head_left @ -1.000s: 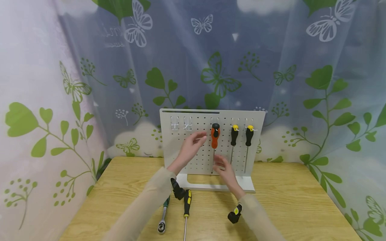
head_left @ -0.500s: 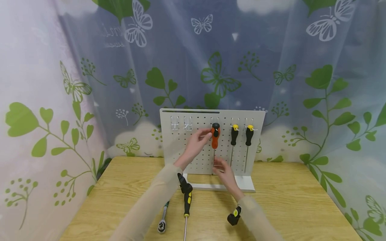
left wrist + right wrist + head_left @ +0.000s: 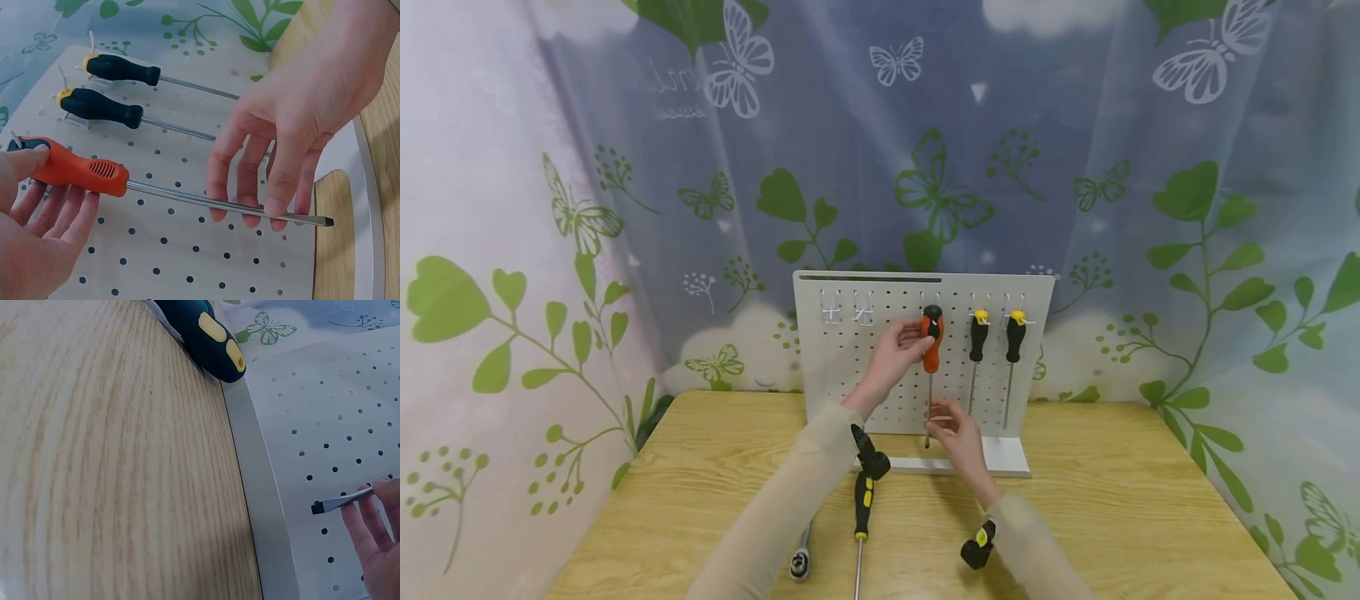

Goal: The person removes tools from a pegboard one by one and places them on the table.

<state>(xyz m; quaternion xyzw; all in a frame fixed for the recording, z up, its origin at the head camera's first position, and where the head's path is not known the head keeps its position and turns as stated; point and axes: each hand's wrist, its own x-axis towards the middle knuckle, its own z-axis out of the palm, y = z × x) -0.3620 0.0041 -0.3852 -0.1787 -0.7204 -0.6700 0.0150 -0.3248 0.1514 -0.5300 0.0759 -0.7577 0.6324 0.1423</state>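
Observation:
An orange-and-black flat-tip screwdriver (image 3: pixel 932 361) points downward in front of the white pegboard (image 3: pixel 842 375). My left hand (image 3: pixel 897 358) grips its handle, thumb on the near side and fingers behind, as the left wrist view shows. Lower down, my right hand (image 3: pixel 964 442) pinches the metal shaft near the tip between thumb and fingers. The dark flat tip (image 3: pixel 319 507) sticks out past those fingers in the right wrist view. A white hook end (image 3: pixel 16 139) shows at the handle's top; whether the handle still rests in it I cannot tell.
Two black screwdrivers with yellow ends (image 3: pixel 978 337) hang on hooks to the right. Two bare wire hooks (image 3: pixel 831 316) sit at the board's upper left. On the wooden table (image 3: pixel 1120 500) lie a ratchet wrench (image 3: pixel 800 564) and a black-and-yellow screwdriver (image 3: pixel 864 504), partly under my left arm.
My left hand has moved right and taken hold of the orange handle. My right fingers have closed on the shaft, and the tip has come down and outward from the board.

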